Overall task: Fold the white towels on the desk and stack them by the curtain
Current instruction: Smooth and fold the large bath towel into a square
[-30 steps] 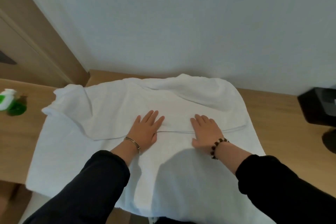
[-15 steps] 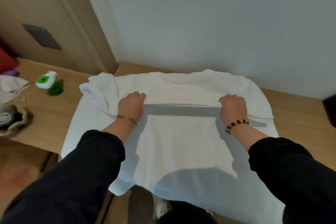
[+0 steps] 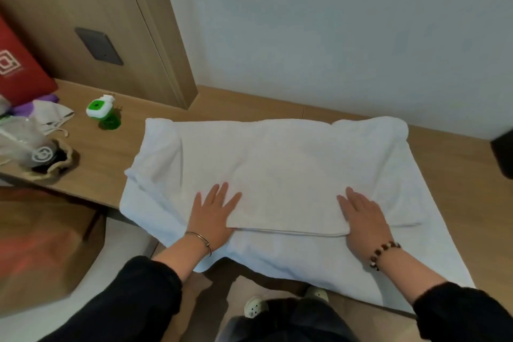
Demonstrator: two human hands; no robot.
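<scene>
The white towel [image 3: 277, 169] is spread mid-frame on the counter [image 3: 116, 153], long axis running left to right, hemmed edge toward the bottom. It is pressed flat now by the left grip [image 3: 212, 216] and right grip [image 3: 363, 219], fingers straight and spread. Half a second ago that edge was pinched in curled fingers.

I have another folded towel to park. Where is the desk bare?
Bare wood lies between the green bottle and the towel, in a strip between towel and wall, and right of the towel up to the dark object. The far left is crowded: red bag, pouch, cup.
</scene>
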